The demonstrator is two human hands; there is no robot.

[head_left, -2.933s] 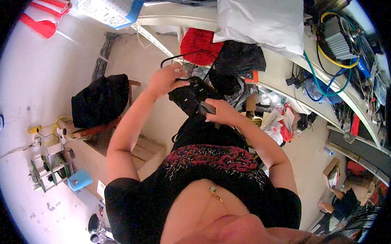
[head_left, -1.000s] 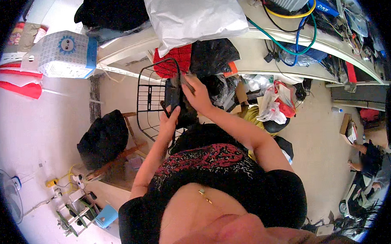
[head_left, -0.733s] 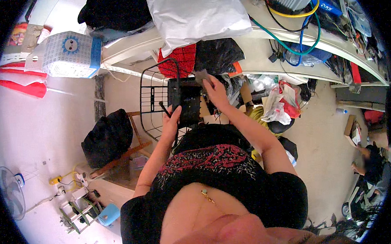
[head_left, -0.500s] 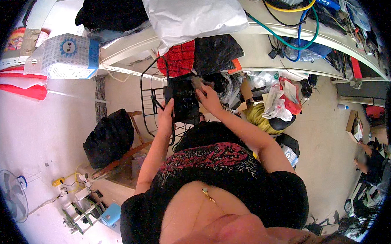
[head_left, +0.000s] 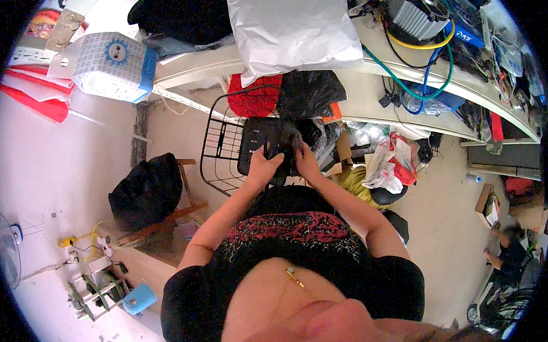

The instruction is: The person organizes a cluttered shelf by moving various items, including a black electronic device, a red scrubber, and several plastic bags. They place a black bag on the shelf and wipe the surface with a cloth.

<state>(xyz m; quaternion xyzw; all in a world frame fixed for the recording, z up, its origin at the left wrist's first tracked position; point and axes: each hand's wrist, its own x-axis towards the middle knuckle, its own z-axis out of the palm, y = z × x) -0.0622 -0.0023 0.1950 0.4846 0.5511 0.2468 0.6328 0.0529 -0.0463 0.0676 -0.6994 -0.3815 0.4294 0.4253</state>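
1. The left hand (head_left: 266, 166) has just moved from the panel's left edge to its face, toward the right side; half a second ago the two hands were farther apart.
2. The right hand (head_left: 308, 162) is now lower, by the panel's right edge, so both hands seem to be working on one spot, a judgement from how close they sit.
3. The left thumb and forefinger stand slightly apart; what lies between them is too dark to tell.
4. The right fingers are bent at a dark grey piece (head_left: 293, 138); I cannot tell whether they pinch it.
5. The black panel (head_left: 269, 132) is in front of the belly, overlapping the right part of the wire basket (head_left: 223, 139); whether it sits inside is unclear.
6. Through the basket's left wires, the floor shows.
7. On the shelf, the white bag (head_left: 294, 34) bulges, contents hidden.
8. The blue-and-white pack (head_left: 114, 68) hides its contents too.
9. At far right, an open carton (head_left: 483, 198) holds pale items, too small to name.
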